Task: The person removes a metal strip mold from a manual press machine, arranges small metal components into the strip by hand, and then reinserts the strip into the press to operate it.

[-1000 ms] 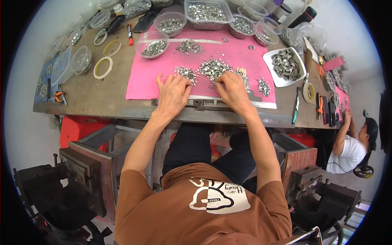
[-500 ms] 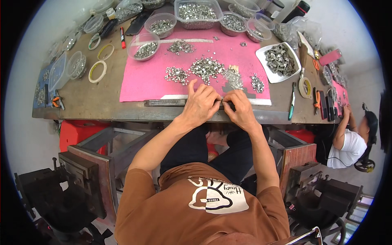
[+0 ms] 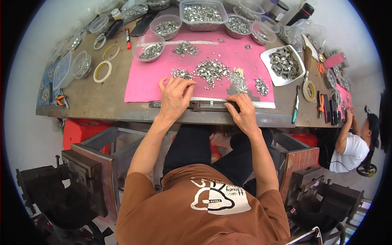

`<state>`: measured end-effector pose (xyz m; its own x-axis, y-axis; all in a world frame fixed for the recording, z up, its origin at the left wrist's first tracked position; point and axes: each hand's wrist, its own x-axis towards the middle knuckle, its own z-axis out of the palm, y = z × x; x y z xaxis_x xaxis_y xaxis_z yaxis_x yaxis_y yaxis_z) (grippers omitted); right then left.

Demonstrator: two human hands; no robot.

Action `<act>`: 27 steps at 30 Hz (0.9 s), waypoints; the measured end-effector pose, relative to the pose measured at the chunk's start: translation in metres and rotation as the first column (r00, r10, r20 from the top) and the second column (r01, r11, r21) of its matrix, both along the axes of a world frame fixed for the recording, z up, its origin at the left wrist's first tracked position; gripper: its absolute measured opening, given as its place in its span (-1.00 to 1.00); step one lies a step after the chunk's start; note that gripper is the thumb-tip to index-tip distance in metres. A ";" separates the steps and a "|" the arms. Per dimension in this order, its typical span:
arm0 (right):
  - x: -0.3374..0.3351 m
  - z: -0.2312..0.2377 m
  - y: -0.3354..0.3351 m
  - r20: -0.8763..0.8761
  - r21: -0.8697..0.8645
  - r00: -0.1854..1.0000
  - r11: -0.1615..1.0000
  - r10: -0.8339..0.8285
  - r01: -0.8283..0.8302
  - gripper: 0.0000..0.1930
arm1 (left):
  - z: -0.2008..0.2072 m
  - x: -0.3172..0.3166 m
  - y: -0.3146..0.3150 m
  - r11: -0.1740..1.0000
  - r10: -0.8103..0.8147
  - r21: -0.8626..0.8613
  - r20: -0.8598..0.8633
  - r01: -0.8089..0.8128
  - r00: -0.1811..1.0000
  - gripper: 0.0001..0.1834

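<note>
A long, narrow metal bar with a row of slots (image 3: 212, 103) lies along the front edge of the pink mat (image 3: 139, 85). My right hand (image 3: 244, 111) grips the bar near its right end, thumb in front and fingers behind. To the left, my left hand (image 3: 174, 98) hovers over the bar's left part, its fingers reaching toward a small pile of shiny metal pieces (image 3: 182, 73). Its thumb and index finger are apart, and I see nothing between them. A larger pile of metal pieces (image 3: 211, 70) and a heap of thin silvery pins (image 3: 238, 81) lie just beyond the bar.
Clear tubs of metal pieces (image 3: 204, 25) line the back. A white square dish (image 3: 301, 69) holds dark metal parts at right, near a toothbrush (image 3: 296, 107) and pliers (image 3: 321, 107). Tape rings (image 3: 98, 77) lie left. Another person (image 3: 351, 143) sits far right.
My left hand has moved left, away from my right hand, toward the small pile. The middle of the slotted bar now shows between my hands. The whole view has shifted slightly.
</note>
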<state>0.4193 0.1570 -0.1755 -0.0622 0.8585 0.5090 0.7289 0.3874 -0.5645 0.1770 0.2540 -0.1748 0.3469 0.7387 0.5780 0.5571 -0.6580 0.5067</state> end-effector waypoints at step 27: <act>0.003 -0.014 -0.015 -0.254 0.110 0.921 0.938 -0.293 0.329 -0.93 | 0.005 0.049 -0.018 0.960 -0.268 0.049 -0.113 0.274 0.957 -0.90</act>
<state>0.4228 0.1418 -0.1894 0.3302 0.7290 0.5996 0.6828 0.2541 -0.6850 0.2264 0.2356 -0.1697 0.5896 0.5719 0.5704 0.4008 -0.8202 0.4081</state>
